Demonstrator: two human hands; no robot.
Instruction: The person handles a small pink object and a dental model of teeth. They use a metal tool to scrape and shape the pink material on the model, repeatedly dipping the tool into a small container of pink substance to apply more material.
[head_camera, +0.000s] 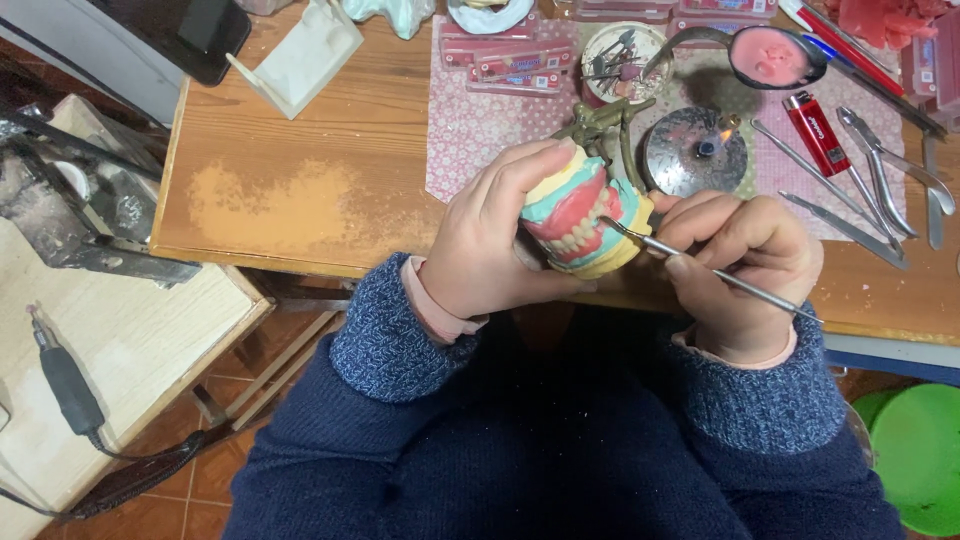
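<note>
Dark blue sleeves (560, 440) fill the bottom of my head view, and both hands work just above them at the near edge of the bench (300, 190). My left hand (490, 250) has its fingers clamped around the dental model (580, 215), a yellowish stone cast with pink wax gums and a row of teeth, held off the bench and tilted toward me. My right hand (745, 260) has its fingers closed in a pen grip on a thin metal carving tool (700, 265); its tip touches the wax at the right side of the teeth.

For clean work, I judge that the model needs firm support from the left hand while the tip moves in short, light strokes along the gum line. A small burner (695, 150) shows a flame just behind the model. Spare instruments (860, 175) and a red lighter (815, 130) lie to the right.
</note>
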